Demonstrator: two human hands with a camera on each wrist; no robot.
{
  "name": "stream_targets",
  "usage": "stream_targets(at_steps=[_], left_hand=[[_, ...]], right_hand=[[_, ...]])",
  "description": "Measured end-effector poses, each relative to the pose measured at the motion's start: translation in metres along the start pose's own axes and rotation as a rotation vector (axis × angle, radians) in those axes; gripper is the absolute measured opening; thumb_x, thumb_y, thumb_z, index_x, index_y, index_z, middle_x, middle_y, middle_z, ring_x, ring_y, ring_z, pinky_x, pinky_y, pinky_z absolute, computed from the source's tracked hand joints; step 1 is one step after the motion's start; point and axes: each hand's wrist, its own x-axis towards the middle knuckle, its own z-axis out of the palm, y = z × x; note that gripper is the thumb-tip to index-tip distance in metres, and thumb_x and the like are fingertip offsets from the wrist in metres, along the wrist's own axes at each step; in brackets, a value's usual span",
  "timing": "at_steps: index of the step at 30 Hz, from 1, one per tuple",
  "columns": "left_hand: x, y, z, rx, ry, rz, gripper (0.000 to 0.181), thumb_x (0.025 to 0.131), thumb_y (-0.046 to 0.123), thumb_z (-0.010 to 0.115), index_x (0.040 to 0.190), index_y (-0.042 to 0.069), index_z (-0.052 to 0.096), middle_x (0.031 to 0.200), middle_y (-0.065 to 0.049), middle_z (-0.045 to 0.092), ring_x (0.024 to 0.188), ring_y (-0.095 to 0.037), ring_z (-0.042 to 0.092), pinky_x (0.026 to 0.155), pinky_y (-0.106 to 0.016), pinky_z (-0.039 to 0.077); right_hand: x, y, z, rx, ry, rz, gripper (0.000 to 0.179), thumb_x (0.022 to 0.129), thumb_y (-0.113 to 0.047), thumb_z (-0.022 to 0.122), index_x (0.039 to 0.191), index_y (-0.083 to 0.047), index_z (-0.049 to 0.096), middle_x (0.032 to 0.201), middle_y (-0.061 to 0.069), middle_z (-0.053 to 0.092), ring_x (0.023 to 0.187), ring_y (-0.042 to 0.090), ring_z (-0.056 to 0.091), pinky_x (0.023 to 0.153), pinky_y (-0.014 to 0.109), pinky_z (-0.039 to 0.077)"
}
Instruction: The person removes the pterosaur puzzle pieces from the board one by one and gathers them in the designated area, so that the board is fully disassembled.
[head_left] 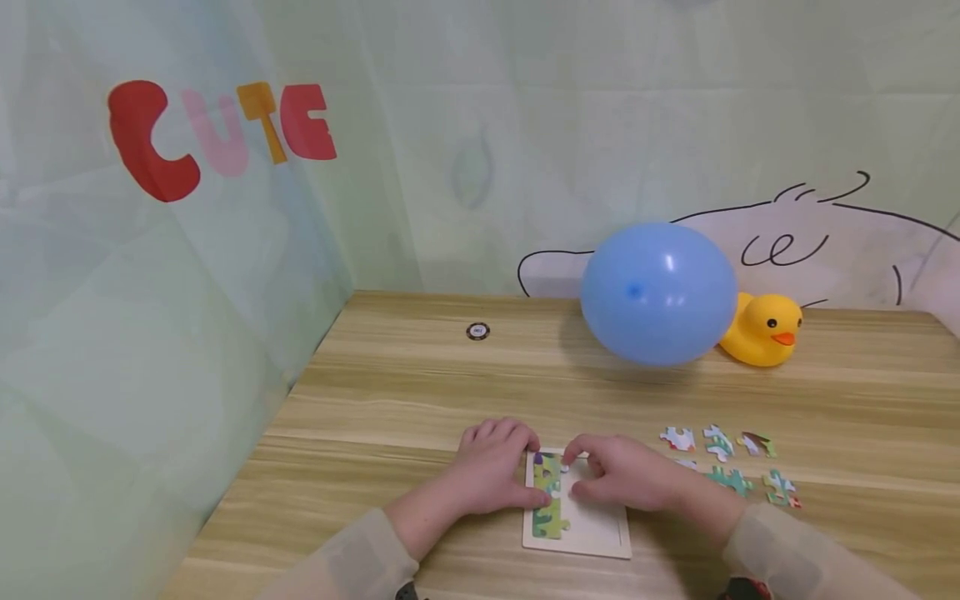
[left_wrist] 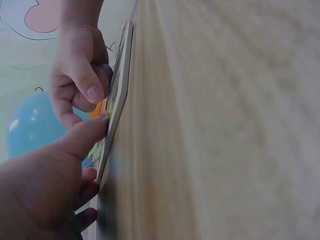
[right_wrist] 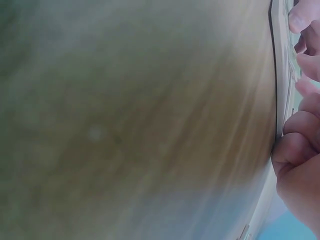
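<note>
In the head view a light wooden puzzle board [head_left: 600, 542] lies on the table, with green jigsaw pieces [head_left: 546, 521] along its left side. My left hand [head_left: 491, 467] holds the board at its left edge, the thumb resting on the pieces and the fingers at the far left corner. My right hand [head_left: 630, 471] is over the board's bare right part. Its index fingertip touches the white tab of an upper piece, with the thumb apart from it. In the left wrist view, the right hand's other fingers [left_wrist: 82, 102] look bent, and no piece shows between thumb and index.
Several loose jigsaw pieces [head_left: 718, 442] lie to the right, some partly behind my right forearm. Farther back are a blue balloon [head_left: 660, 292], a yellow toy duck [head_left: 765, 329] and a round chip [head_left: 477, 331]. Printed cloth walls [head_left: 450, 192] border the wooden table [head_left: 360, 400].
</note>
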Motion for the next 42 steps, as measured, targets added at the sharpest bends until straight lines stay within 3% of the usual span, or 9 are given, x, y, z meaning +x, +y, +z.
stream_targets(at_steps=[14, 20, 27, 42], left_hand=[[-0.001, 0.0, -0.001, 0.009, -0.01, 0.001, 0.058, 0.073, 0.06, 0.068, 0.113, 0.021, 0.051, 0.121, 0.002, 0.047, 0.114, -0.022, 0.039, 0.098, -0.049, 0.028], [-0.001, -0.001, -0.002, 0.01, -0.011, -0.002, 0.059, 0.073, 0.06, 0.068, 0.113, 0.021, 0.051, 0.122, 0.002, 0.047, 0.114, -0.022, 0.039, 0.098, -0.049, 0.028], [-0.001, -0.001, -0.002, 0.008, -0.005, 0.006, 0.06, 0.073, 0.06, 0.068, 0.114, 0.021, 0.051, 0.123, 0.001, 0.047, 0.114, -0.022, 0.039, 0.098, -0.049, 0.028], [0.0, -0.002, -0.001, 0.002, -0.011, 0.009, 0.06, 0.073, 0.061, 0.067, 0.114, 0.021, 0.051, 0.124, 0.001, 0.046, 0.115, -0.022, 0.038, 0.097, -0.05, 0.027]], right_hand=[[0.002, 0.002, -0.002, -0.05, 0.07, 0.037, 0.031, 0.086, -0.031, 0.067, 0.114, -0.02, 0.058, 0.06, -0.008, 0.044, 0.051, 0.006, 0.038, 0.048, 0.023, 0.034], [0.008, 0.0, -0.001, -0.123, 0.075, 0.007, 0.034, 0.086, -0.027, 0.067, 0.117, -0.022, 0.056, 0.061, -0.009, 0.045, 0.052, 0.005, 0.038, 0.051, 0.024, 0.036], [0.011, -0.006, -0.002, -0.175, 0.078, -0.054, 0.028, 0.085, -0.023, 0.067, 0.112, -0.024, 0.057, 0.062, -0.01, 0.044, 0.055, 0.005, 0.039, 0.053, 0.025, 0.037], [0.014, -0.004, 0.0, -0.25, 0.109, -0.076, 0.022, 0.085, -0.025, 0.067, 0.107, -0.023, 0.06, 0.058, -0.012, 0.041, 0.052, 0.004, 0.037, 0.051, 0.024, 0.035]])
